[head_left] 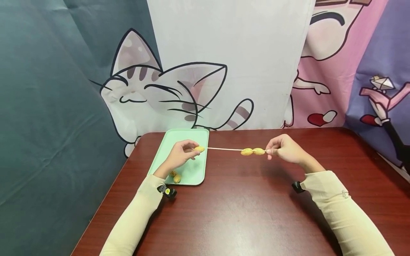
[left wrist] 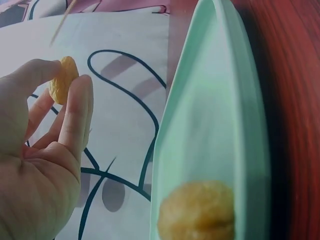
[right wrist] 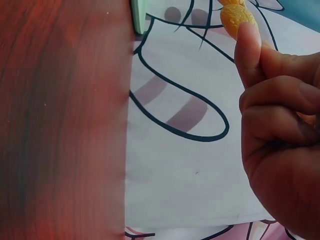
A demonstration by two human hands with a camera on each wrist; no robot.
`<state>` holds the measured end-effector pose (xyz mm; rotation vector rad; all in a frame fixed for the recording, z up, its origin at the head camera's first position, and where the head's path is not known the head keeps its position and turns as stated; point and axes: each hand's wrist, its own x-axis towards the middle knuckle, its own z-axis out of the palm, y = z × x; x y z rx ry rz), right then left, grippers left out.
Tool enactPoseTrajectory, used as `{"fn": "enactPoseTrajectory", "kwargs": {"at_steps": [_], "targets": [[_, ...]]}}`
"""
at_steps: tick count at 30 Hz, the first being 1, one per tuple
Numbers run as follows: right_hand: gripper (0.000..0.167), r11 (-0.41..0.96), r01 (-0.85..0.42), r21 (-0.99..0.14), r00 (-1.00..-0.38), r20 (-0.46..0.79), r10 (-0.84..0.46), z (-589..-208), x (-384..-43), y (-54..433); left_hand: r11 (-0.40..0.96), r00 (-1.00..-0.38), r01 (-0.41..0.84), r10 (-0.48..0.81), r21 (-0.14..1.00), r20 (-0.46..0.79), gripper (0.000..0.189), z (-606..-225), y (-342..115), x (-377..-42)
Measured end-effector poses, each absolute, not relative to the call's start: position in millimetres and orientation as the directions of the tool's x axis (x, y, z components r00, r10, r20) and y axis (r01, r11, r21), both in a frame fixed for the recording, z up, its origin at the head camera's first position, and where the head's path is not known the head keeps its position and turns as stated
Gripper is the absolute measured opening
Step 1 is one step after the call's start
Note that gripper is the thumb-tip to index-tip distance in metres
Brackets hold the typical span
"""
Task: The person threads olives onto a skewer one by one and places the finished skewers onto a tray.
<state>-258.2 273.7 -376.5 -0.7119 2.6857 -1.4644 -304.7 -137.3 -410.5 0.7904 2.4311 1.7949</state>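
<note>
My left hand (head_left: pixel 183 155) pinches a yellow oval food piece (left wrist: pixel 64 81) between thumb and fingers, above the green tray. My right hand (head_left: pixel 285 148) pinches one end of a thin wooden skewer (head_left: pixel 224 149), held nearly level over the table. Two yellow food pieces (head_left: pixel 247 152) sit threaded side by side on it, close to the right fingertips (right wrist: pixel 248 42). The skewer's bare left end points at the piece in my left hand, with a small gap between them in the left wrist view. Another brownish-yellow piece (left wrist: pixel 197 212) lies in the tray.
The light green tray (head_left: pixel 200 177) stands on the left part of the reddish-brown table (head_left: pixel 230 213), with a few pieces at its near end under my left wrist. Behind the table hangs a cloth (head_left: pixel 256 53) with cartoon drawings.
</note>
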Motion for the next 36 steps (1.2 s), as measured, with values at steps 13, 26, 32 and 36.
{"fn": "enactPoseTrajectory", "kwargs": {"at_steps": [13,26,32,36], "targets": [[0.004,0.487,-0.363,-0.794,-0.908,0.184,-0.377,-379,-258,276,0.179,-0.872,0.345,0.424,0.921,0.244,0.024,-404,-128,-299],[0.005,0.483,-0.357,-0.799,-0.906,0.171,-0.387,-377,-257,280,0.161,-0.857,0.376,0.435,0.912,0.277,0.023,-384,-125,-282],[0.005,0.493,-0.341,-0.8,-0.912,0.154,-0.381,-374,-255,278,0.151,-0.846,0.398,0.441,0.905,0.298,0.023,-384,-122,-281],[0.005,0.494,-0.335,-0.803,-0.913,0.146,-0.381,-374,-254,278,0.159,-0.845,0.401,0.445,0.902,0.297,0.022,-388,-121,-284]]}}
